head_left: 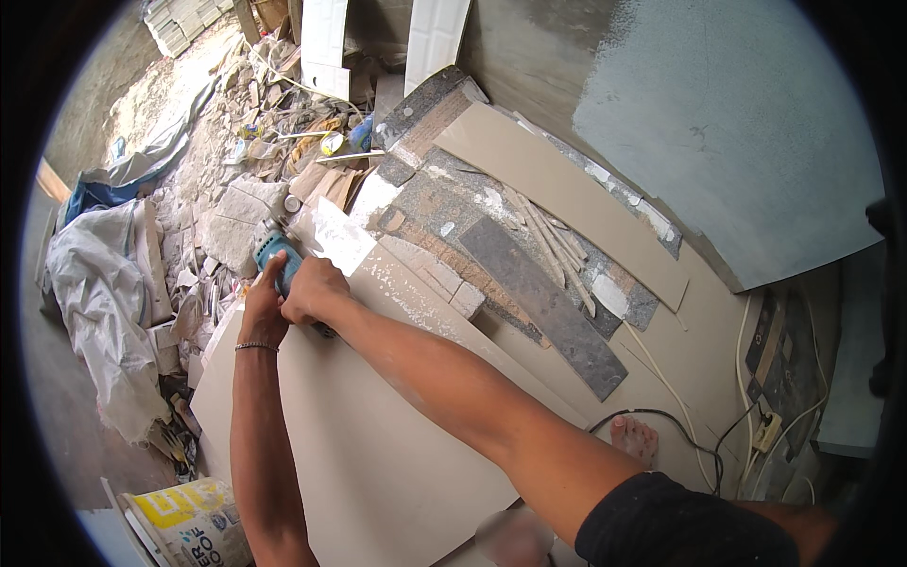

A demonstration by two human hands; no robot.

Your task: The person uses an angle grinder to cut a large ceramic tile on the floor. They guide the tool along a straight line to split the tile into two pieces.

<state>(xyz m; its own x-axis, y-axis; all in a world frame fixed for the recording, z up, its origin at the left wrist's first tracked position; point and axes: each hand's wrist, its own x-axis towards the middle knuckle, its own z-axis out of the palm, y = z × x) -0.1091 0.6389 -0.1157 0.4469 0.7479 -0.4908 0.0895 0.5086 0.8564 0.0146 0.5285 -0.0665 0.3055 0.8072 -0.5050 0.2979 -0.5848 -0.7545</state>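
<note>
Black sleeve [680, 524], left grip [265, 304] and right grip [317, 289] both wrapped around blue power tool [267, 248], beige panel [378, 416] beneath

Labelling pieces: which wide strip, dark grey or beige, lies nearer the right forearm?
The dark grey strip; the longer beige strip lies farther off, beyond the thin slivers.

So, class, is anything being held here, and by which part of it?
Yes: a blue power tool, by its body. The left grip is on its left side, the right grip on its right; some fingers are hidden.
</note>
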